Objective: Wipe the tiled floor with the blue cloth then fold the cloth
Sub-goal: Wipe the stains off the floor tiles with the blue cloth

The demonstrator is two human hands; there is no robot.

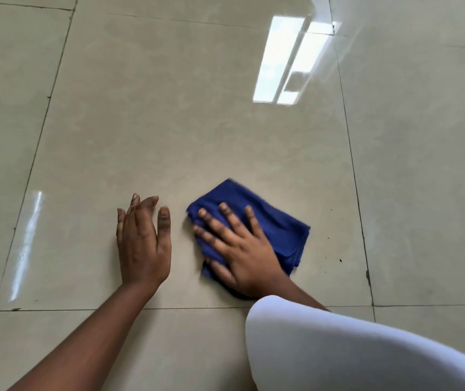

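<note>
A bunched blue cloth (276, 221) lies on the glossy beige tiled floor (169, 108). My right hand (239, 246) presses flat on the cloth's near left part, fingers spread, covering about half of it. My left hand (142, 241) rests on the bare tile just left of the cloth, fingers apart and holding nothing, a small gap away from the cloth's edge.
My knee in white fabric (338, 348) fills the lower right, just behind the right wrist. Grout lines (352, 165) frame the large tile. A few dark specks (340, 260) dot the floor right of the cloth. A window's reflection (282, 60) shines at the upper right.
</note>
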